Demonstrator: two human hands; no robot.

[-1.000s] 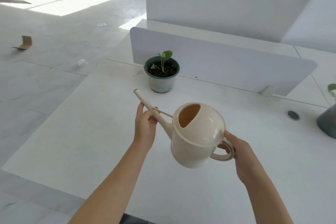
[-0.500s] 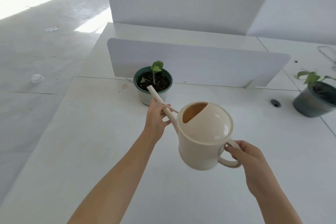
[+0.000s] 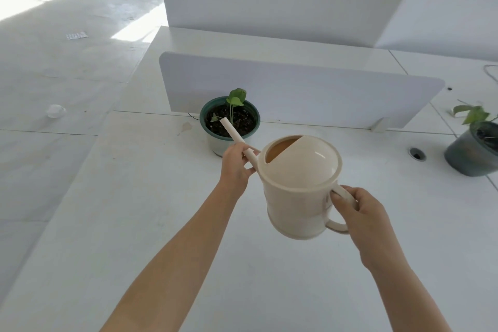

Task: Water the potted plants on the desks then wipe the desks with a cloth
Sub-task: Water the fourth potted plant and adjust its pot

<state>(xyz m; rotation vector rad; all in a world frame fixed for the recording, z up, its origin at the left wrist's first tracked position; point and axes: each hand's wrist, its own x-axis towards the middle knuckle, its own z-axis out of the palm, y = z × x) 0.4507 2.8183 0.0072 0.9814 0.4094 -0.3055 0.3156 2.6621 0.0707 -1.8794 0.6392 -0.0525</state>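
A cream watering can (image 3: 297, 191) hangs above the white desk (image 3: 134, 224). My right hand (image 3: 358, 213) grips its handle. My left hand (image 3: 237, 167) holds the long thin spout near its base. The spout tip reaches over the soil of a green-rimmed pot with a small seedling (image 3: 230, 122), which stands against the divider. A second dark pot with a leafy plant (image 3: 474, 148) stands at the right edge of the desk.
A white divider panel (image 3: 296, 89) runs across the back of the desk, with another desk behind it. A round cable hole (image 3: 417, 154) sits near the right pot. A small white lid (image 3: 55, 110) lies on the floor to the left.
The can and both hands moved forward, so the spout tip now sits over the left pot's soil. The view has swung right, bringing the second pot into sight.
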